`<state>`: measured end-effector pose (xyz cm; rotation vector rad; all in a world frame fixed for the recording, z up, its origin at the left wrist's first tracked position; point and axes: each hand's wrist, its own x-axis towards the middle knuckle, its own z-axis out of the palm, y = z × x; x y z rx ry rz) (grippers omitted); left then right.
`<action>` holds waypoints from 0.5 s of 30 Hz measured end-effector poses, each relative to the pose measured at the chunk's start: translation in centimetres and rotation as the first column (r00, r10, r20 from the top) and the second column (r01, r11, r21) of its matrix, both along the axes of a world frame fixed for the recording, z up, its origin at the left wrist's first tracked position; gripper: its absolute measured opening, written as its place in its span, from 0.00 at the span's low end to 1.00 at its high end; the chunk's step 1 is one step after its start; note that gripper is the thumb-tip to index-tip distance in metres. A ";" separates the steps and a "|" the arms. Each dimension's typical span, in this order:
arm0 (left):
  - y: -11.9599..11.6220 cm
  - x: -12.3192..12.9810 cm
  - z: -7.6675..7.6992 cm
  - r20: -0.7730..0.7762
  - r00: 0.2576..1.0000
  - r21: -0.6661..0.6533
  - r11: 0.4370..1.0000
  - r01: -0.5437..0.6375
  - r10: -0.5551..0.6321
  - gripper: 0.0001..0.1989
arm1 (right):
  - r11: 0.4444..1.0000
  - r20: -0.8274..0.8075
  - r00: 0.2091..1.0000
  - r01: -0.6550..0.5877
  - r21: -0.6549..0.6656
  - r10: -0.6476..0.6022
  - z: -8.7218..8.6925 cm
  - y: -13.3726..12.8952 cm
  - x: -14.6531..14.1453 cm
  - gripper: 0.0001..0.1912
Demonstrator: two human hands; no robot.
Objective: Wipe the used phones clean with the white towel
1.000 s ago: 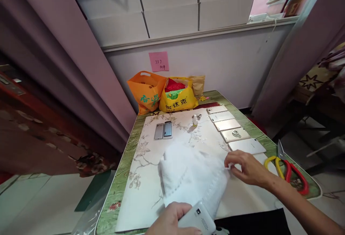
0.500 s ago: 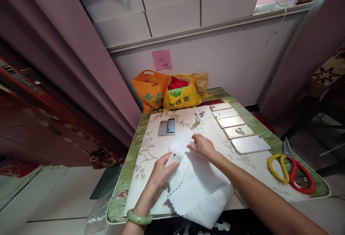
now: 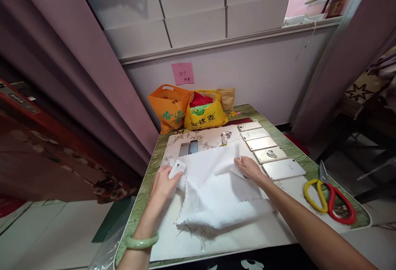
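My left hand [image 3: 163, 183], with a green bangle [image 3: 141, 243] on its wrist, is closed around a white mobile phone [image 3: 177, 168] near the left side of the table. A corner of a white cloth [image 3: 213, 183] lies by that hand, perhaps held with the phone. My right hand [image 3: 249, 167] grips the cloth's far right part between thumb and fingers. Spread between both hands, the cloth has a zigzag edge and hides the lower ends of two small phones, a grey one [image 3: 183, 150] and a dark-framed one [image 3: 193, 147].
Several phones lie in a row at right, the nearest a white phone [image 3: 284, 169]. Scissors [image 3: 323, 175] with yellow and red handles rest near the right edge. A small bottle [image 3: 224, 138] stands beyond the cloth. An orange bag [image 3: 169, 107] and a yellow bag [image 3: 206, 115] stand against the wall.
The cloth, folded toward the near edge before, is now opened out wide across the table. My left hand has moved left with the phone; my right hand has moved right, pulling the cloth.
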<state>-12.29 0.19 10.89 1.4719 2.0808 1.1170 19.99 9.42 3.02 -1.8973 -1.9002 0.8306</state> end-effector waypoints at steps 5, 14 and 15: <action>3.5 8.7 -3.1 0.665 0.742 -0.046 0.988 0.145 -0.078 0.22 | 0.998 -0.123 0.992 0.020 0.066 -0.011 -1.6 0.2 -0.5 0.17; 4.3 15.0 -9.8 0.987 0.159 -0.030 0.989 0.143 0.007 0.14 | 0.972 -0.468 0.881 0.160 0.170 -0.063 -3.1 -1.1 -3.5 0.30; 4.3 14.6 -10.0 0.993 0.115 -0.019 0.989 0.146 0.003 0.13 | 0.968 -0.498 0.865 0.176 0.179 -0.066 -3.3 -1.5 -4.1 0.32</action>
